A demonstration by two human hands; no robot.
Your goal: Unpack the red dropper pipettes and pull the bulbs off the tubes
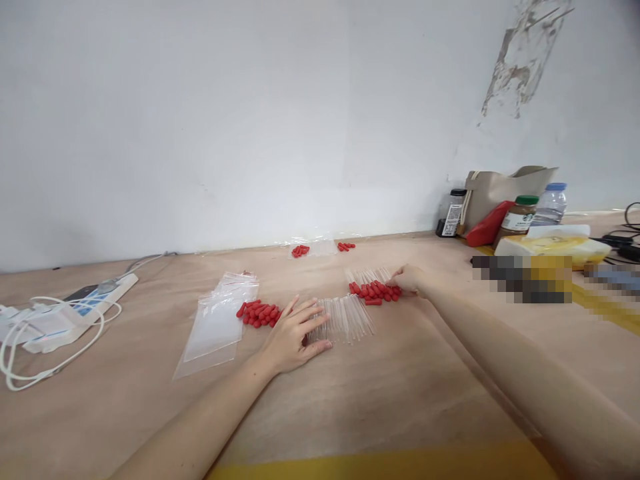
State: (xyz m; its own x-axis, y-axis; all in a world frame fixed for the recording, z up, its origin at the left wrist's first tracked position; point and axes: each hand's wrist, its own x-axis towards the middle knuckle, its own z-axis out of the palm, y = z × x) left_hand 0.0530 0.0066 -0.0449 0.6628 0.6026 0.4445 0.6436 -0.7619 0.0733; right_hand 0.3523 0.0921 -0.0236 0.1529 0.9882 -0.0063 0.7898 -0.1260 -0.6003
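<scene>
My left hand (295,333) lies with fingers spread on the near row of clear plastic droppers (345,319), whose red bulbs (260,313) stick out to its left. My right hand (409,279) reaches farther out, its fingers curled at the right end of a second row of droppers (367,275) with red bulbs (375,291). What those fingers hold, if anything, is too small to make out.
Clear zip bags (217,323) lie left of the droppers. More red-bulb pieces (301,251) sit by the wall. A power strip with white cables (55,320) is at the far left. Bottles, a jar (517,217), a beige bag and a yellow tissue pack (555,245) stand at the right.
</scene>
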